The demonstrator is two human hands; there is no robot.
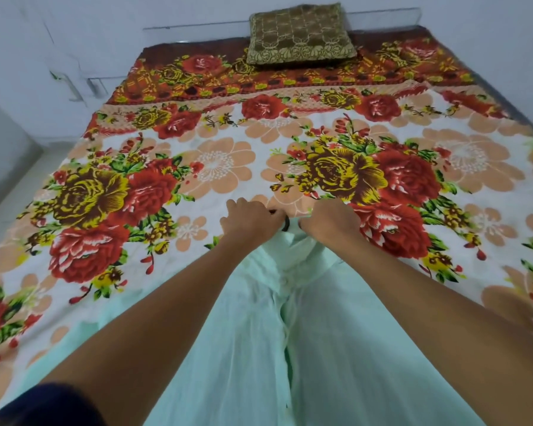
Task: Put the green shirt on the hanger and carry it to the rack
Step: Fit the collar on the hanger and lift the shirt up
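Two bare forearms reach forward from the bottom of the view over a bed covered by a floral bedsheet [216, 167] printed with large red, yellow and peach flowers. A pale green shirt [253, 333] lies flat on the near part of the bed, its buttoned front facing up and its collar end pointing away from the viewer. The left hand [251, 222] is curled closed at the shirt's collar, gripping a small dark piece that looks like part of the hanger [285, 223]; most of it is hidden. The right hand [331, 221] is also curled, pinching the collar fabric just beside the left hand. A brown and gold patterned cushion [300, 33] rests at the far end, against a white wall [74, 32].
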